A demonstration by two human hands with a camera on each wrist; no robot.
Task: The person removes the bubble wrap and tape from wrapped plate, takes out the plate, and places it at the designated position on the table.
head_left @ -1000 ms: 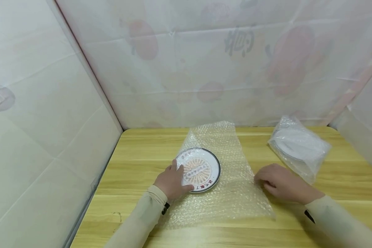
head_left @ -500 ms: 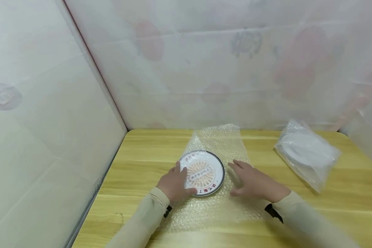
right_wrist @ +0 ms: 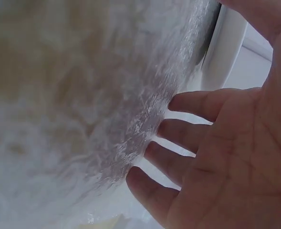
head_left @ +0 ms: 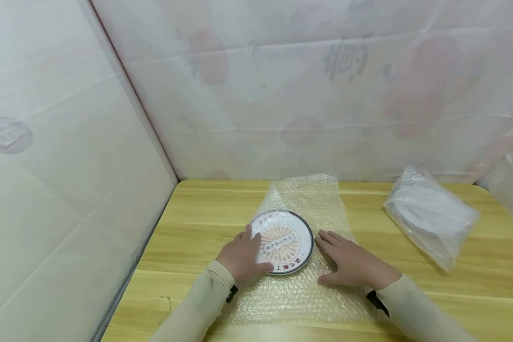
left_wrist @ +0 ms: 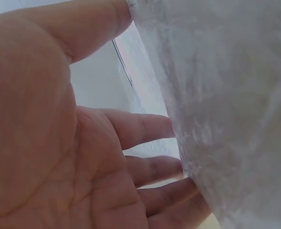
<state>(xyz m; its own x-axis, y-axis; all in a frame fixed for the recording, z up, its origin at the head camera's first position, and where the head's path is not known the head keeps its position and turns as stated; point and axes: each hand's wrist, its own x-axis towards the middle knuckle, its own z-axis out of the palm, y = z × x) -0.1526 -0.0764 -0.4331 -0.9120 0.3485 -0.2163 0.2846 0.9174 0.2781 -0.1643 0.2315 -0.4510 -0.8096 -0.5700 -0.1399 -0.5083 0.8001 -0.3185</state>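
Note:
A white plate (head_left: pixel 288 244) with a dark rim, a pale orange centre pattern and red lettering lies face up on a sheet of bubble wrap (head_left: pixel 290 301). Along its left side the wrap seems to be folded over the rim. My left hand (head_left: pixel 241 256) rests there, fingers spread and thumb at the near edge. In the left wrist view its fingertips touch the wrap (left_wrist: pixel 231 95). To the right of the plate, my right hand (head_left: pixel 352 263) lies on the sheet with straight fingers. The right wrist view has those fingertips against the wrap (right_wrist: pixel 92 95).
On the right of the wooden table (head_left: pixel 205 209) lies another plate (head_left: pixel 419 204) inside clear wrap (head_left: pixel 449 251). White printed sheets (head_left: pixel 256 95) hang along the back, and a pale wall (head_left: pixel 68 190) stands at the left.
My right hand has moved left from the right edge of the bubble wrap to beside the plate, its fingers straightening. My left hand stays on the plate's left side. The view has shifted slightly.

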